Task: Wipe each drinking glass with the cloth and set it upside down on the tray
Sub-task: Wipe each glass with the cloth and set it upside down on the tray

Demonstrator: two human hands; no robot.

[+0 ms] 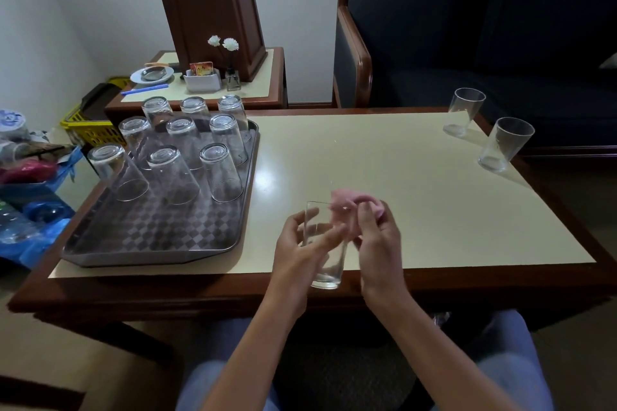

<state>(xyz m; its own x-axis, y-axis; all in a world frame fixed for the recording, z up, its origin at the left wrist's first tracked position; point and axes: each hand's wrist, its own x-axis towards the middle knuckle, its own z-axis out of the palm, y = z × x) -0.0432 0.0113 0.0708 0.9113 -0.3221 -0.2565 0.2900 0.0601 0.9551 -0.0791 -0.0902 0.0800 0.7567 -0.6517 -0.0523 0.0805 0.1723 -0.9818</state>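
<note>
at the near edge of the surface (417, 183), the left hand (297, 250) grips a glass (329, 272), mouth up, fingers (295, 221) curled round it. the right hand (379, 243) pinches a pink cloth (352, 202) at the glass's rim. further left, a tray (150, 243) carries nine upturned glasses (173, 173). two upright glasses (505, 143) stand near the far right corner.

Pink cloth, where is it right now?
Head view: the pink cloth is bunched in the right hand at the mouth of the drinking glass the left hand holds, right of the tray.
</note>
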